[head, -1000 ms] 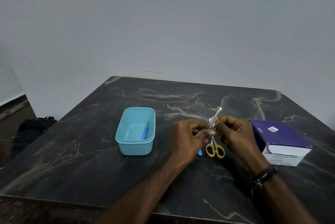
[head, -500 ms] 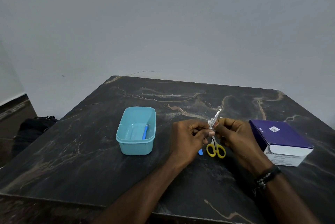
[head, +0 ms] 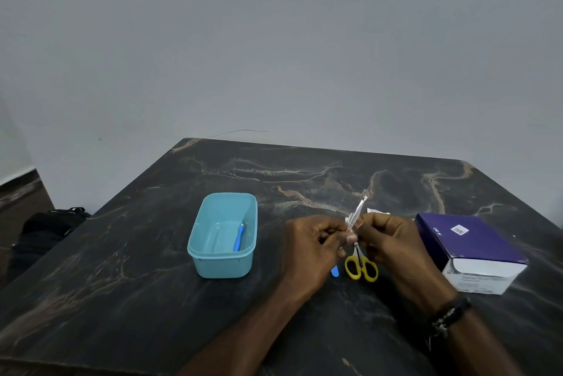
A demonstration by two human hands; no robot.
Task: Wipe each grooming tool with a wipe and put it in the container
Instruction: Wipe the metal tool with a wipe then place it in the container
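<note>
Honestly, the thin metal tool [head: 357, 215] is pinched mid-frame by the left hand [head: 313, 246] and wiped by the right hand [head: 396, 246], which grips a wipe [head: 375, 211]; it could get dropped short of the teal container [head: 221, 263] at centre-left.

Both forearms are bare, with no sleeves showing. The right wrist carries 2 dark bands [head: 450, 314] side by side; 1 looks beaded with pale flecks, the other plain black.
</note>
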